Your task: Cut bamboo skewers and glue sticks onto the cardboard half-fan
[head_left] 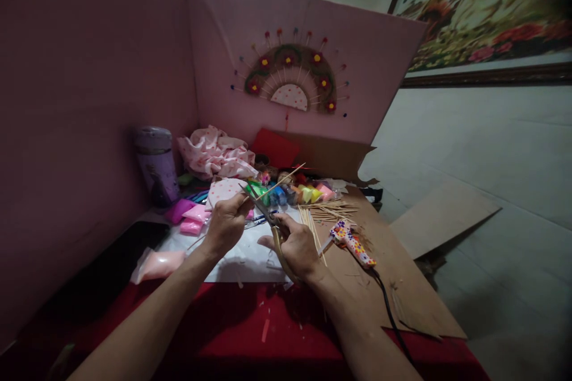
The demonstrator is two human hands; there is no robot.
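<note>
My left hand (227, 221) pinches a thin bamboo skewer (286, 177) that slants up to the right. My right hand (297, 245) is closed round the pale handles of scissors (263, 208), whose dark blades reach up-left to the skewer near my left fingers. Both hands hover over a white sheet (241, 262) on the red table (268, 333). A bundle of skewers (330, 210) lies just right of my right hand.
A patterned glue gun (353, 243) with a black cord lies on brown cardboard (402, 286). Coloured clay packets (290, 193), pink bags (190, 217), a purple bottle (156, 164) and crumpled cloth (214, 152) crowd the back. Pink partition (89, 101) bears a fan ornament (290, 77).
</note>
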